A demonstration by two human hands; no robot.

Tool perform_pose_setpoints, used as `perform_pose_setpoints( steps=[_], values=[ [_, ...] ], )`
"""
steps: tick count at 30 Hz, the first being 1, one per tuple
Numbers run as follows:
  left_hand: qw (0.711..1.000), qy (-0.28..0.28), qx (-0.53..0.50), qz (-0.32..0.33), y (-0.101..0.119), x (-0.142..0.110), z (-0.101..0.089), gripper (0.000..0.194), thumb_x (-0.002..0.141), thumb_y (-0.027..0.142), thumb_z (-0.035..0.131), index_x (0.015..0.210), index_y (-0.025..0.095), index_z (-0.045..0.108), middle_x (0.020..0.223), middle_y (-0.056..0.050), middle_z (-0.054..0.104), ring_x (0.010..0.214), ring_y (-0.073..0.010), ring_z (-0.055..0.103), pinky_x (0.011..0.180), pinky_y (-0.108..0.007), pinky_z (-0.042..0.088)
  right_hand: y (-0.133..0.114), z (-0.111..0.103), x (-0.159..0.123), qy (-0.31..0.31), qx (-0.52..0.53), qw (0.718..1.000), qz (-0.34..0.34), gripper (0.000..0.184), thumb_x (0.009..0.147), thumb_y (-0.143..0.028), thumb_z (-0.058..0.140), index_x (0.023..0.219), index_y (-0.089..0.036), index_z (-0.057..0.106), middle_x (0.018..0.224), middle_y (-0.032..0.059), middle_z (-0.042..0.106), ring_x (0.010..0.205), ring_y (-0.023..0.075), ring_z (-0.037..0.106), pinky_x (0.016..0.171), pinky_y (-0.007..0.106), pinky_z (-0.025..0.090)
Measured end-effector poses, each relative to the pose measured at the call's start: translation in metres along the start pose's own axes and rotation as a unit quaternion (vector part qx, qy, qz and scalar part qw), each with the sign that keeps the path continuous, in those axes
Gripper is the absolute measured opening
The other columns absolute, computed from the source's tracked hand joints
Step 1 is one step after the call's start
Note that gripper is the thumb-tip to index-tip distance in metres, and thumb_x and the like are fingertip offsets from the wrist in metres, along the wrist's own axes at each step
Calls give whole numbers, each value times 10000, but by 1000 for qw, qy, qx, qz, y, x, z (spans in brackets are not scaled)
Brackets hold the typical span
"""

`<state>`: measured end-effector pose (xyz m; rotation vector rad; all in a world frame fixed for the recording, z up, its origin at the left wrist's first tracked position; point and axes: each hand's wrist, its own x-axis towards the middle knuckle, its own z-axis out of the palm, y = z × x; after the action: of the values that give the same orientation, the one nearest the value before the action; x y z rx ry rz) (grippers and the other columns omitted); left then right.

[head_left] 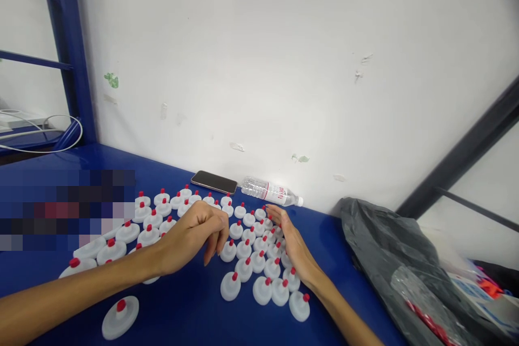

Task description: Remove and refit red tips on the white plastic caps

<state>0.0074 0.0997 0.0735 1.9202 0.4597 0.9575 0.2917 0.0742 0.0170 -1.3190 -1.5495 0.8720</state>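
Many white round caps with red tips lie spread over the blue table in a left cluster and a right cluster. My left hand hangs over the gap between them, its fingers loosely bent downward and a little apart; nothing shows in it, though its thumb side is partly hidden. The flat of my right hand lies along the outer edge of the right cluster, fingers stretched out, touching or very close to the caps there. One lone cap sits near the front, below my left forearm, which hides part of the left cluster.
Along the wall at the back lie a phone and a clear plastic bottle on its side. A dark grey plastic bag with a clear bag of red pieces borders the table's right side. Blue frame posts stand left.
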Motion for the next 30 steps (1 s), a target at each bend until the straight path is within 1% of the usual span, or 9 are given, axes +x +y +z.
perform_pose_setpoints(
  steps=[4,6,9,12,14,17,24,30],
  values=[
    [1000,1,4,-2,1,0,0,625,974,216,432,411,222,703,533,-43,669,562,-124,566,528,-248,394,-1,9,1,7,5,1000,9,732,1071,-822,287,1572,-361,556,1690,31,531,1601,257,431,1352,508,256],
    [1000,2,3,-3,1,0,-1,624,971,219,431,407,222,700,536,-45,670,555,-125,559,515,-255,380,-3,10,1,9,12,1000,11,763,1064,-834,283,1595,-348,535,1699,38,521,1608,255,420,1356,501,246],
    [1000,0,1,-3,0,0,-1,625,969,221,432,402,224,696,537,-49,671,556,-129,552,506,-263,363,-5,10,1,13,25,999,19,846,1045,-865,238,1640,-318,487,1718,63,495,1612,257,416,1362,490,230],
    [1000,1,-1,-5,0,0,-1,636,985,222,432,408,224,701,540,-49,671,561,-131,555,520,-265,374,-10,8,1,4,28,999,35,872,1033,-882,225,1675,-337,449,1737,57,468,1639,273,371,1368,517,186],
    [1000,1,-2,-4,0,0,0,644,995,227,435,410,222,704,537,-50,666,555,-132,552,519,-265,377,-14,8,0,-10,24,998,49,853,1031,-884,235,1672,-367,458,1727,47,484,1654,288,340,1366,554,155],
    [1000,0,-4,-3,1,0,0,631,985,225,443,415,222,711,529,-49,658,549,-132,555,509,-263,374,-20,9,0,-33,19,997,60,821,1036,-878,239,1663,-401,469,1689,37,536,1652,303,344,1355,599,145],
    [1000,-1,-1,-2,3,0,-1,635,987,219,435,415,217,712,539,-52,667,564,-126,567,510,-248,379,-22,10,-3,-55,13,998,43,743,1063,-839,243,1634,-437,499,1659,18,574,1639,290,367,1348,592,174],
    [1000,-3,1,0,3,0,0,636,979,214,431,404,215,702,537,-57,665,566,-128,569,510,-249,376,-22,9,-4,-62,15,997,32,728,1071,-826,245,1619,-433,520,1611,31,626,1625,298,396,1353,601,148]
  ],
)
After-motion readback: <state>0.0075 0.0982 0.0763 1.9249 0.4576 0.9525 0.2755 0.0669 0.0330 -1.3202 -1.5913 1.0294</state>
